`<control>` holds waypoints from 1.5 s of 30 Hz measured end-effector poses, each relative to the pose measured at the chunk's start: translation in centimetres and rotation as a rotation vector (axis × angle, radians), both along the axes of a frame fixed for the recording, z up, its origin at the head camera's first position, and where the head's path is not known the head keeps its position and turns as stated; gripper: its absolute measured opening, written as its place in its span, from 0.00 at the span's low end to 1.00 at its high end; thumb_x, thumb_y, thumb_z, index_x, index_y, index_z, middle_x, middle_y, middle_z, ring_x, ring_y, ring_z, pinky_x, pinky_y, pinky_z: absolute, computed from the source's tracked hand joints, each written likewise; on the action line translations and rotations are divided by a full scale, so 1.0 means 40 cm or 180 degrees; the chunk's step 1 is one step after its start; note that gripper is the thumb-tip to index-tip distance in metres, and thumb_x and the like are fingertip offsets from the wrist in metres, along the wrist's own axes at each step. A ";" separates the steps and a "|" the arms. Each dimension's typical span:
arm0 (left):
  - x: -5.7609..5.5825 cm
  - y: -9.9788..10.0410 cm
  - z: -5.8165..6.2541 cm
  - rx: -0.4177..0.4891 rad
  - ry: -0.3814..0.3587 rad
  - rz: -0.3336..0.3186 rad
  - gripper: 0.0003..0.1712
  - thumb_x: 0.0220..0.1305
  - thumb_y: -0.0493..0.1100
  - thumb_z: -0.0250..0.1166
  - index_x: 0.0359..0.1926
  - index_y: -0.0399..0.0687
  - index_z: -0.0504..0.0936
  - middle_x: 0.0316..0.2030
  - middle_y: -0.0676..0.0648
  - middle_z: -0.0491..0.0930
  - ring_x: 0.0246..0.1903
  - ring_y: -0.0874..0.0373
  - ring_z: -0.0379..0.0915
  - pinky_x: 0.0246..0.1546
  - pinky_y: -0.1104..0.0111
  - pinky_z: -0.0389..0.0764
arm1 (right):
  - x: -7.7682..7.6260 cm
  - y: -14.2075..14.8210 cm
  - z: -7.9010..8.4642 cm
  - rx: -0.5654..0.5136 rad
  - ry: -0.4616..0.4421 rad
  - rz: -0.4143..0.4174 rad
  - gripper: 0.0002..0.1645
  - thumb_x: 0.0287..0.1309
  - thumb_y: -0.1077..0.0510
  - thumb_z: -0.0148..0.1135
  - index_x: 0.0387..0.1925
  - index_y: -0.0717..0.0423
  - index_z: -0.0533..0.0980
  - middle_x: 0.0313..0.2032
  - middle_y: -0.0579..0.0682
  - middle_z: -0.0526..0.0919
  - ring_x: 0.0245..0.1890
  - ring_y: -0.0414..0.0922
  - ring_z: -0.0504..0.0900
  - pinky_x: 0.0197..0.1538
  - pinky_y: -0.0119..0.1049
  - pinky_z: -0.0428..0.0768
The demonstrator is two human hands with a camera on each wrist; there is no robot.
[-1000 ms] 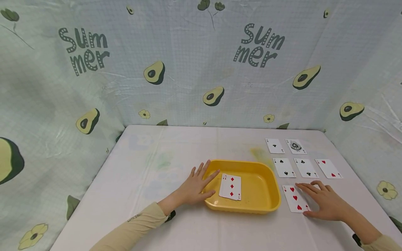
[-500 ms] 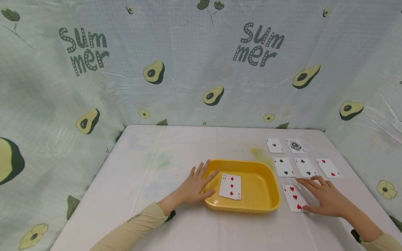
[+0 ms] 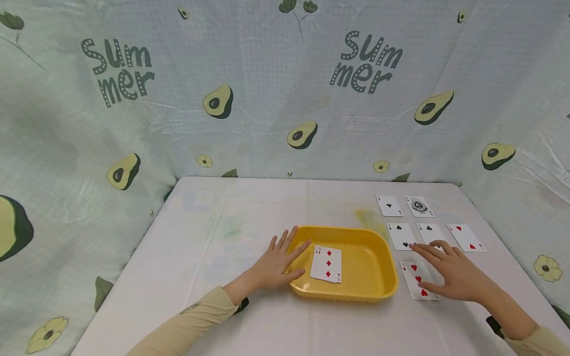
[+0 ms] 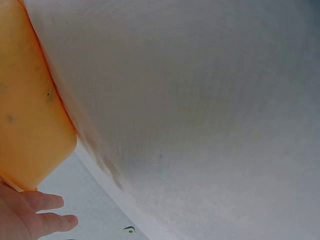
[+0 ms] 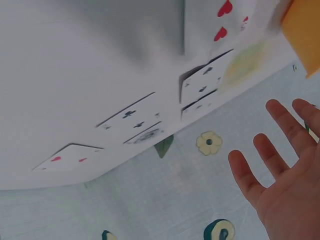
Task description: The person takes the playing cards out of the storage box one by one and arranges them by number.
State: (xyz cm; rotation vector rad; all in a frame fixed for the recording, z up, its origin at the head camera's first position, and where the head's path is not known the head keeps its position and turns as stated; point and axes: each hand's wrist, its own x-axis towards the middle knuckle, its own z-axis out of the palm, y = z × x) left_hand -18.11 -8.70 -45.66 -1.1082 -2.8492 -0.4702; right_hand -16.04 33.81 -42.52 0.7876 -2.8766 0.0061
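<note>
My left hand rests, fingers spread, at the left rim of a yellow plastic tray. Inside it lies a small stack of playing cards, a three of diamonds on top. In the head view my right hand hovers with extended fingers over a three of hearts, partly covering it. Nothing is held in that hand, as the right wrist view shows. Its fingertips overlap the lower edges of a two of spades and a two of clubs.
A two of hearts ends the middle row at right. Behind it lie an ace of clubs and an ace of spades. The white-covered table meets an avocado-print cloth at its back and sides.
My right hand has come off the three of hearts' right edge and shifted left and slightly away from me. The left hand and the tray have stayed in place.
</note>
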 end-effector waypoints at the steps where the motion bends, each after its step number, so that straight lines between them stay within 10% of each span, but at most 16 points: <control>1: 0.000 0.000 0.000 -0.0002 -0.0001 -0.0001 0.38 0.62 0.60 0.46 0.69 0.59 0.45 0.69 0.36 0.36 0.65 0.33 0.42 0.58 0.39 0.52 | -0.001 -0.007 0.005 -0.0015 0.0020 0.0036 0.50 0.33 0.38 0.69 0.62 0.42 0.61 0.53 0.45 0.72 0.51 0.47 0.62 0.48 0.53 0.67; 19: -0.005 0.001 0.001 -0.0018 -0.0046 -0.0003 0.38 0.62 0.61 0.45 0.69 0.60 0.45 0.69 0.39 0.32 0.66 0.34 0.41 0.58 0.40 0.51 | -0.028 -0.160 0.044 -0.0094 -0.0001 0.0515 0.42 0.42 0.39 0.64 0.60 0.47 0.64 0.54 0.43 0.73 0.53 0.44 0.64 0.53 0.48 0.66; 33: -0.007 0.001 0.001 -0.0046 -0.0092 0.0015 0.38 0.62 0.61 0.45 0.69 0.59 0.45 0.69 0.37 0.35 0.66 0.34 0.41 0.59 0.40 0.51 | -0.064 -0.288 0.013 0.0009 -0.0037 0.1080 0.42 0.45 0.37 0.61 0.60 0.49 0.64 0.56 0.47 0.71 0.55 0.50 0.66 0.55 0.50 0.65; 45: -0.005 0.002 -0.004 -0.0032 -0.0050 0.0021 0.38 0.62 0.61 0.46 0.69 0.59 0.46 0.69 0.37 0.35 0.65 0.34 0.41 0.58 0.40 0.52 | -0.065 -0.360 -0.024 -0.0046 -0.0463 0.1035 0.39 0.50 0.36 0.56 0.61 0.48 0.63 0.58 0.47 0.69 0.55 0.49 0.66 0.56 0.50 0.64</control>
